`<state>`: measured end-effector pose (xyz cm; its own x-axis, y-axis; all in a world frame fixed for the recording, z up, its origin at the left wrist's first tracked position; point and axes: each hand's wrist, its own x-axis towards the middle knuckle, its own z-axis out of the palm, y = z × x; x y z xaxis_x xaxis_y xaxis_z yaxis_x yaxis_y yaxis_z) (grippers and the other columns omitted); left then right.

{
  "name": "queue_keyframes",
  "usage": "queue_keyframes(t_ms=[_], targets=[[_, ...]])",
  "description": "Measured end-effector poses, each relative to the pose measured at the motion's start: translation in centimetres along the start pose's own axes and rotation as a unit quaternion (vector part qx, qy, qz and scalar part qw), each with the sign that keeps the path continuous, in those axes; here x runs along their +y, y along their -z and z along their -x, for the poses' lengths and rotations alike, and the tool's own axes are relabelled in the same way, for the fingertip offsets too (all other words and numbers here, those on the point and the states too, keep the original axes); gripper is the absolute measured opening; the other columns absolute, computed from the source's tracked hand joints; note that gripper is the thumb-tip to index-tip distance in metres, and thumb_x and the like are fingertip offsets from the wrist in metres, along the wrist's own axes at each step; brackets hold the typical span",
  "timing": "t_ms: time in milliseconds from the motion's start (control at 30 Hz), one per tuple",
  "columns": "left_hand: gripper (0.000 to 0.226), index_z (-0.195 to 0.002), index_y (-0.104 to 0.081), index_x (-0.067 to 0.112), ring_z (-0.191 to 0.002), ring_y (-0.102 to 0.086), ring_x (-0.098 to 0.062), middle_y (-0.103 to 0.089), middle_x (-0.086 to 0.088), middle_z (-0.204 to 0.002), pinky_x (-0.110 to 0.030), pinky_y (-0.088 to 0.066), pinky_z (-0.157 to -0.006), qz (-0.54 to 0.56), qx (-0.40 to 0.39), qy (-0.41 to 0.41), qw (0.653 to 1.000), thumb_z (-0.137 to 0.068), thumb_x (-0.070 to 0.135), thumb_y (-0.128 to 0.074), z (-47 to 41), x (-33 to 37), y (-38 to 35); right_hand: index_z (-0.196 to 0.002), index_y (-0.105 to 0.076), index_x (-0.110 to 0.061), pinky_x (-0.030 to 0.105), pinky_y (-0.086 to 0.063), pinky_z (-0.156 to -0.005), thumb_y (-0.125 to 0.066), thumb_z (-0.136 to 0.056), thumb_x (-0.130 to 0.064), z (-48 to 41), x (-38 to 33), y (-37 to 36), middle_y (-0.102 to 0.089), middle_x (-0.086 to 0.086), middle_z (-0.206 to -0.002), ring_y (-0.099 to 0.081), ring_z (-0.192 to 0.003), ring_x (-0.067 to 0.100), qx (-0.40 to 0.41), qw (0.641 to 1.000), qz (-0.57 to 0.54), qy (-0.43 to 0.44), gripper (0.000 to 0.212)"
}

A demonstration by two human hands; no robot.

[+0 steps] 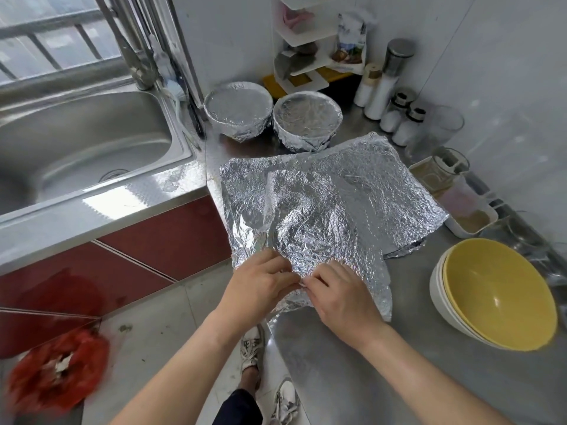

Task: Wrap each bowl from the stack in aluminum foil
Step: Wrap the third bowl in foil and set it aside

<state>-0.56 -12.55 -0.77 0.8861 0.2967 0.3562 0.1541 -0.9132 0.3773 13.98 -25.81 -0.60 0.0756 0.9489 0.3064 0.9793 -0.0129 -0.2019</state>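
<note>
At 6 o'clock on the foil sheet (331, 191), the left hand (260, 285) and the right hand (342, 300) both pinch its crumpled edge.

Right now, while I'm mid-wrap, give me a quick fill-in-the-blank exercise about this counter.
____ wrapped bowls stand at the back of the counter.
The left hand and right hand both pinch the edge of the ____ sheet.
The top bowl of the unwrapped stack is ____ inside.
Missing words: two, foil, yellow.
</note>
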Motion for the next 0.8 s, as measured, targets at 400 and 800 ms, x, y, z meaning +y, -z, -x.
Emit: queue_keyframes(t_ms=[400,800], targets=[[0.017,-0.093,-0.075,0.011,-0.099,-0.06,-0.028,-0.069,-0.004,-0.103,-0.032,-0.052,-0.083,-0.034,0.079,-0.012,0.996,-0.082,-0.001,-0.071,-0.1,-0.4,0.4,-0.072,-0.062,-0.012,0.033,-0.034,-0.064,-0.065,-0.078,0.0,-1.4,-2.0,-0.4,-0.054,0.004,-0.071,-0.048,-0.064,0.024,0.096,0.993,0.056,-0.034,0.013],[0.033,-0.105,-0.075,0.019,-0.091,-0.055,-0.025,-0.059,-0.004,-0.102,-0.035,-0.054,-0.07,-0.018,-0.001,0.113,0.993,-0.075,0.007,-0.081,0.7,0.2,2.6,-0.099,-0.069,-0.018,0.03,-0.046,-0.071,-0.05,-0.093,-0.036,-0.8,-2.7,0.0,-0.057,-0.005,-0.088,-0.051,-0.081,0.015,0.03,0.984,-0.099,-0.142,0.028]])
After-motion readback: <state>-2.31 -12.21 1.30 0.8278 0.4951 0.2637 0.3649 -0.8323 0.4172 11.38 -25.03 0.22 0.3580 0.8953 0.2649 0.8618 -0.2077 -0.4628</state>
